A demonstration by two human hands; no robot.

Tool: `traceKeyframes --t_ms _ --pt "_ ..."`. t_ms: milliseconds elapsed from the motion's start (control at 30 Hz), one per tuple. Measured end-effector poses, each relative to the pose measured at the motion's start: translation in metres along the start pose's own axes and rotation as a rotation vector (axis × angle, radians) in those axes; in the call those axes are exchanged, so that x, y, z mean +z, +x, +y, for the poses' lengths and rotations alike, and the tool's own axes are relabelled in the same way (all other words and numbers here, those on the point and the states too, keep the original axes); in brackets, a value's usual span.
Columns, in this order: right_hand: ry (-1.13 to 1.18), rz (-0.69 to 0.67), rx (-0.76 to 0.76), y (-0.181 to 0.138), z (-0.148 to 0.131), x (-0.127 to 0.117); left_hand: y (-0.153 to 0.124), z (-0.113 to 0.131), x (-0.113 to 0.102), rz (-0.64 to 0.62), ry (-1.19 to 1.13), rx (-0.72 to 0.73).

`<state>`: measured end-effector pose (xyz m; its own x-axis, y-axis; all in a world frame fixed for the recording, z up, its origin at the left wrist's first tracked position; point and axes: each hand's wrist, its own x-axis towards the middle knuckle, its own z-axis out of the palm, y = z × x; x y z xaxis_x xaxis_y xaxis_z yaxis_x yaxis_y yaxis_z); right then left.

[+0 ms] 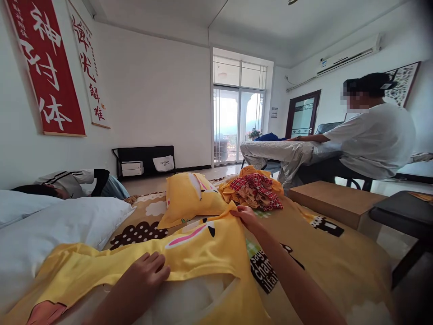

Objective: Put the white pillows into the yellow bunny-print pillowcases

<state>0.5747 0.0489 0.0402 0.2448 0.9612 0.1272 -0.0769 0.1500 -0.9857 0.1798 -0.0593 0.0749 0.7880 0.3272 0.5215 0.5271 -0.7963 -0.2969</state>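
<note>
A yellow pillowcase (216, 248) with a pink-and-white cartoon print lies spread in front of me, partly over a white pillow (189, 300) that shows through its opening. My left hand (145, 273) is closed at the near edge of that opening, its fingers curled onto the cloth. At the far right corner, my right hand (246, 215) pinches the pillowcase between thumb and fingers. Just beyond sits a filled yellow pillow (192, 196) with a similar print. A crumpled heap of yellow and red-checked cloth (257, 189) lies beside it.
The bed has a brown patterned sheet (304, 253). White pillows (74, 221) lie at left, near a person (84, 180) low beside the bed. At right, another person (375, 135) sits at a covered table (277, 151), near a brown box (341, 203) and a dark chair (406, 214).
</note>
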Motion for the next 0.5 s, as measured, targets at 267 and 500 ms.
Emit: traceKeyframes --t_ms 267,500 --pt "-0.048 0.062 -0.076 0.003 -0.002 0.011 -0.013 0.003 -0.001 0.019 -0.024 0.087" --pt "-0.023 -0.185 0.087 -0.005 -0.015 -0.018 -0.008 0.007 -0.012 -0.375 -0.209 -0.137"
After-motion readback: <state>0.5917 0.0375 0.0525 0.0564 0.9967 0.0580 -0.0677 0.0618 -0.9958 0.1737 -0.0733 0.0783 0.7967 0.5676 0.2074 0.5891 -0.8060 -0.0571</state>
